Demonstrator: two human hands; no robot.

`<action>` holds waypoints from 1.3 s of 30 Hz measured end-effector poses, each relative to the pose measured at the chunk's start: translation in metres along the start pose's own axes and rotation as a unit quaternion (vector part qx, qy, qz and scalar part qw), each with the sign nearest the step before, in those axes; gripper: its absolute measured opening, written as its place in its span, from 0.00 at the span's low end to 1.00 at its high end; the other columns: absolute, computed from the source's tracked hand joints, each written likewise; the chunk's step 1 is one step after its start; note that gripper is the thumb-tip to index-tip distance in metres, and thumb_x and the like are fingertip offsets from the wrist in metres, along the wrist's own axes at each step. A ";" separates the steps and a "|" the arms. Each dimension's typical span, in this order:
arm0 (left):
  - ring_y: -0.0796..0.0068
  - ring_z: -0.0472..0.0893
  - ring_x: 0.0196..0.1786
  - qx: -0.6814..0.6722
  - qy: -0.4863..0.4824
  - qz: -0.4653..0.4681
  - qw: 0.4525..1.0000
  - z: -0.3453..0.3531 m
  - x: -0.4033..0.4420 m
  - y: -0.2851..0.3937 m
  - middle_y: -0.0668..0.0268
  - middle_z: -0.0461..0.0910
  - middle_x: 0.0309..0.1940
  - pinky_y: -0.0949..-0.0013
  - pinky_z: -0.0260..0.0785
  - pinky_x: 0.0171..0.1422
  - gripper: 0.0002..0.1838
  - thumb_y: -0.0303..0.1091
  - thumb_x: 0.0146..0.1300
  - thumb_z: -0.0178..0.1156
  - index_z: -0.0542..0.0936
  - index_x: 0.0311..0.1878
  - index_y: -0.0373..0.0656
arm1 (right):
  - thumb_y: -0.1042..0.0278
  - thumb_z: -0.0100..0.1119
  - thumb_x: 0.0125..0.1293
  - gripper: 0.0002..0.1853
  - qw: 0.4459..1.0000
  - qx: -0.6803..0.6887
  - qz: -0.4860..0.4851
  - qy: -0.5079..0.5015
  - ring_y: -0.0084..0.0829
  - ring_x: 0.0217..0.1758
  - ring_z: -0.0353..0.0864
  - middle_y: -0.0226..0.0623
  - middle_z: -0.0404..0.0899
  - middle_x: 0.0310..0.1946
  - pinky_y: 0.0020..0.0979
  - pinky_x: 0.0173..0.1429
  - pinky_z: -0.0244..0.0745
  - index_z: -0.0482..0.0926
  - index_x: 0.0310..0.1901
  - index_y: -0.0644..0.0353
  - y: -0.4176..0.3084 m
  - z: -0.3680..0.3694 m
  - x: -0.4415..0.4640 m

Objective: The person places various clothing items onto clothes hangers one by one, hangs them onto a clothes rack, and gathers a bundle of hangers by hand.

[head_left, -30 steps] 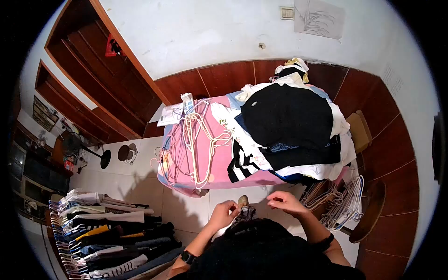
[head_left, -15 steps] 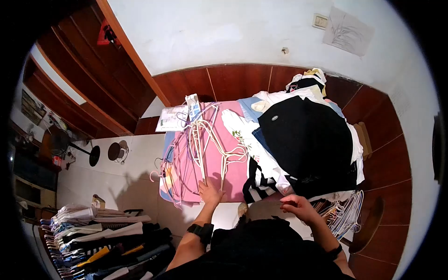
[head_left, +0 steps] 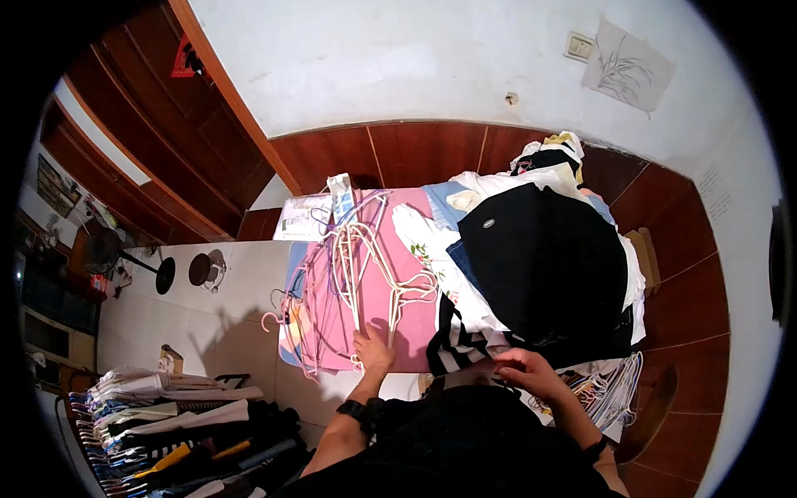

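Observation:
My left hand (head_left: 375,352) is at the near edge of the pink bed surface (head_left: 408,206), its fingers closed around the lower part of the white hangers (head_left: 369,249). Purple and pink hangers (head_left: 311,311) lie tangled to the left of these. My right hand (head_left: 530,375) holds nothing, with its fingers loosely bent and apart, just in front of the clothes pile. On top of that pile lies a black garment (head_left: 544,266), over a white garment with a floral print (head_left: 432,261) and a black-and-white striped one (head_left: 452,344).
At lower left stands a rack of hung clothes (head_left: 183,432). A bundle of hangers (head_left: 610,390) sits at the bed's near right. White packages (head_left: 303,220) rest at the bed's far left corner. A fan (head_left: 104,249) and a round stool (head_left: 201,268) stand on the floor.
The view has shifted slightly. My left hand has closed in at the white hangers, which have moved little. My right hand has stayed close to the pile's near edge.

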State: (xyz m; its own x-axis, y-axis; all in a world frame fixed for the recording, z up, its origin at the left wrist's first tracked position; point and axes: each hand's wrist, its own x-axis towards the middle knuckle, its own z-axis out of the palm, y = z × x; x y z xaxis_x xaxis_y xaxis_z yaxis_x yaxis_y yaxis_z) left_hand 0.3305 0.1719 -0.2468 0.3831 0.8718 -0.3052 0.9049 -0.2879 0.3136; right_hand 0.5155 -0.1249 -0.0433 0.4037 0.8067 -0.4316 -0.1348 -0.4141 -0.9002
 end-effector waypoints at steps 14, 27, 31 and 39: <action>0.42 0.61 0.65 -0.006 0.023 -0.025 0.999 -0.014 -0.003 0.000 0.45 0.56 0.64 0.48 0.60 0.69 0.52 0.37 0.41 0.77 0.59 0.70 0.46 | 0.66 0.62 0.68 0.16 0.997 -0.068 -0.005 -0.025 0.25 0.48 0.80 0.37 0.82 0.48 0.29 0.53 0.77 0.79 0.54 0.62 -0.002 -0.028 -0.008; 0.42 0.62 0.62 -0.120 0.063 0.035 0.990 -0.052 -0.024 0.004 0.41 0.58 0.59 0.51 0.60 0.68 0.53 0.34 0.36 0.77 0.62 0.69 0.43 | 0.67 0.63 0.68 0.16 0.998 -0.065 -0.002 -0.014 0.24 0.47 0.80 0.34 0.82 0.46 0.27 0.51 0.76 0.78 0.55 0.61 -0.003 -0.024 -0.019; 0.44 0.64 0.61 -0.215 0.065 0.101 0.969 -0.070 -0.032 0.014 0.42 0.59 0.58 0.52 0.60 0.69 0.53 0.34 0.35 0.78 0.62 0.69 0.42 | 0.67 0.62 0.68 0.15 0.999 -0.043 -0.008 -0.011 0.24 0.48 0.79 0.35 0.82 0.46 0.27 0.52 0.75 0.79 0.54 0.61 -0.001 -0.018 -0.015; 0.66 0.66 0.45 -0.326 -0.037 0.377 0.866 -0.111 -0.095 0.102 0.58 0.60 0.47 0.67 0.69 0.48 0.51 0.32 0.35 0.75 0.63 0.68 0.42 | 0.74 0.71 0.57 0.37 0.993 0.017 -0.112 0.026 0.28 0.50 0.78 0.41 0.79 0.51 0.31 0.58 0.72 0.64 0.67 0.66 -0.043 -0.006 -0.005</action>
State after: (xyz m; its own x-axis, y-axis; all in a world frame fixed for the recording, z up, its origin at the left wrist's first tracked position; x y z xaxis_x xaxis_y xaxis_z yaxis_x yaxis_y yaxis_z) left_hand 0.3662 0.1041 -0.0860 0.8523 0.4986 0.1580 0.1044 -0.4582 0.8827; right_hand 0.5243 -0.1134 -0.0017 0.4731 0.8538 -0.2175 -0.0663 -0.2116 -0.9751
